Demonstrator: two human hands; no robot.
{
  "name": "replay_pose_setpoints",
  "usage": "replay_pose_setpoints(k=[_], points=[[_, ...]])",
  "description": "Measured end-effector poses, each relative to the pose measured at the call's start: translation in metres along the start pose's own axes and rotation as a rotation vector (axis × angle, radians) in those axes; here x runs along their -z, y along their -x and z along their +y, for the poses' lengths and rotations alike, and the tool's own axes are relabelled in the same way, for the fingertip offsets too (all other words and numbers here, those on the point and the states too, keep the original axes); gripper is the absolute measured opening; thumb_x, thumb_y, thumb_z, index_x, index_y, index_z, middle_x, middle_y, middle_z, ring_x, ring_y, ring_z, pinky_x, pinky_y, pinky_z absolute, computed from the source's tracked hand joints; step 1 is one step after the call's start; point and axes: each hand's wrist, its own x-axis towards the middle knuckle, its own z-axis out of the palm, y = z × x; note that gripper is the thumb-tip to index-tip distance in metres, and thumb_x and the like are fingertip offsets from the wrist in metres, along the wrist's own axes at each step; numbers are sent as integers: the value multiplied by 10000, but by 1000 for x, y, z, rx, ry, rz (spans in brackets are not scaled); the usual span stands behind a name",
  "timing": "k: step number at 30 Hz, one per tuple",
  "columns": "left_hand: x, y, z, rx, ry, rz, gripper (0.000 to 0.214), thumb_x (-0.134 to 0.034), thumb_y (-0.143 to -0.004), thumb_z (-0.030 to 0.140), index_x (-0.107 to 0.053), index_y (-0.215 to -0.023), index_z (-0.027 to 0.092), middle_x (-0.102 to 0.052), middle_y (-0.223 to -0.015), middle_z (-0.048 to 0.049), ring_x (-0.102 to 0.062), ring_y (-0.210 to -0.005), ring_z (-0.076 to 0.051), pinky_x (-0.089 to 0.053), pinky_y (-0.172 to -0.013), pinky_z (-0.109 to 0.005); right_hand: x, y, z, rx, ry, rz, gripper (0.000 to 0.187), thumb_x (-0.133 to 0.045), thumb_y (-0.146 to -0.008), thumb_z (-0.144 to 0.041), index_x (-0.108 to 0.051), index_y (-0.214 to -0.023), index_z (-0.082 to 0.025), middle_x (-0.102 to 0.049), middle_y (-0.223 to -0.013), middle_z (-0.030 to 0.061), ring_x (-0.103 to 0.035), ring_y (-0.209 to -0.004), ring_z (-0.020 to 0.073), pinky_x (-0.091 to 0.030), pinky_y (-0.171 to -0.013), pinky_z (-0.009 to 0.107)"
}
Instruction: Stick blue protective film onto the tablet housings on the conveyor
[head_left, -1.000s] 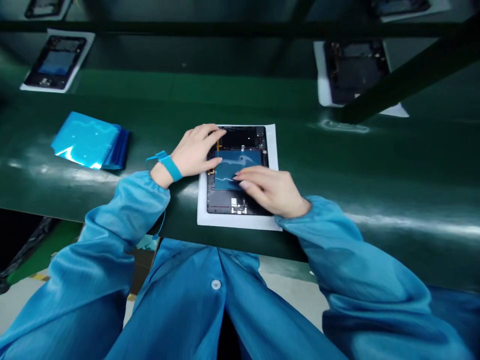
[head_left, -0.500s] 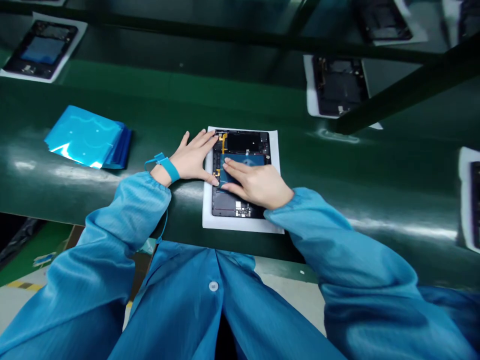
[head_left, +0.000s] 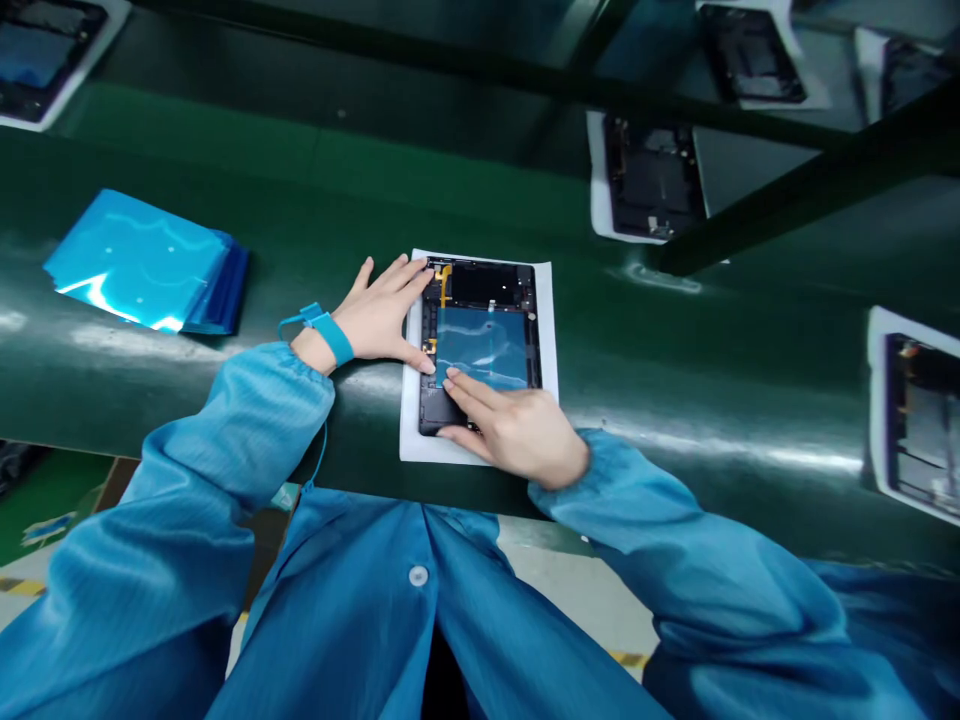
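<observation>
The opened tablet (head_left: 442,408) lies face-up before me on a white sheet (head_left: 549,330), near my edge of the green table (head_left: 712,370). Across its middle sits a blue film (head_left: 487,340), already laid flat as far as I can judge, with wavy glints on it. What seems left is smoothing or pressing along its lower edge; whether it is fully stuck down, I can't tell.

My right hand (head_left: 517,425) has index and middle fingers side by side on the film's lower left part, thumb apart from them at the tablet's lower end; that grip closes on nothing. My left hand (head_left: 379,315) is spread, fingertips and thumb resting along the tablet's left side, clamped on nothing either.

The nearest thing to a container is the tablet's open shell: it holds a black panel (head_left: 484,283) at the far end and an orange ribbon (head_left: 445,285) beside it. Off to my left lies a stack of shiny blue sheets (head_left: 139,260). Farther out, other opened tablets rest on white sheets: one at far left (head_left: 37,60) showing a bluish panel, one at right (head_left: 926,415).
</observation>
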Motion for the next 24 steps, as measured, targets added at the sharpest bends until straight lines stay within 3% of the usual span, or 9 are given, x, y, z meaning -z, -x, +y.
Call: replay_pose_setpoints(k=[3, 7, 9, 13, 18, 21, 24], points=[[1, 1, 1, 15, -7, -6, 1359, -736, -640, 860, -179, -1669, 170, -137, -1745, -180, -68, -1618, -438, 95, -1282, -640, 4, 13, 1, -37, -37, 57, 567, -418, -1062, -554, -679, -1361, -149, -720, -1350, 78, -789, -909, 202, -568, -690, 300], [3, 2, 3, 32, -22, -27, 1383, -760, -625, 847, -172, -1669, 157, -120, -1746, -186, -66, -1618, -441, 87, -1280, -655, 0, 13, 32, -366, 16, 60, 623, -407, -1052, -561, -561, -1467, -122, -756, -1275, 121, -785, -933, 262, -552, -661, 330], [4, 2, 3, 32, -28, -27, 1383, -766, -625, 842, -167, -1671, 163, -118, -1748, -179, -66, -1618, -441, 88, -1283, -650, -5, 8, 48, -446, 22, 20, 655, -410, -1037, -580, -515, -1498, -126, -735, -1315, 137, -781, -915, 287, -544, -648, 346], [5, 0, 2, 30, -18, -18, 1374, -771, -631, 830, -172, -1670, 159, -126, -1748, -176, -69, -1618, -438, 87, -1285, -644, -13, 3, 56, -471, 26, 20, 663, -422, -1021, -589, -501, -1500, -138, -722, -1339, 142, -775, -893, 304, -516, -632, 348], [2, 2, -1, 17, 3, -12, 1361, -765, -626, 834, -183, -1668, 179, -136, -1745, -183, -73, -1618, -435, 103, -1279, -641, -1, 31, 30, -340, 21, -35, 624, -409, -1030, -589, -599, -1395, -121, -812, -906, 120, -744, -676, 249, -436, -570, 316], [11, 3, 1, 40, -16, -42, 1355, -779, -628, 807, -177, -1669, 182, -124, -1747, -186, -67, -1618, -433, 78, -1279, -653, 9, 50, 23, -287, -128, -21, 549, -426, -1030, -573, -615, -1350, -169, -820, -958, 89, -746, -687, 221, -463, -593, 307], [30, -9, 11, 116, -67, -130, 1214, -780, -669, 759, -301, -1634, 199, -167, -1741, -175, -128, -1603, -450, -18, -1273, -689, 10, 56, 27, -419, -322, 130, 474, -442, -1031, -538, -599, -1323, -198, -816, -1034, 61, -698, -607, 175, -508, -611, 303]])
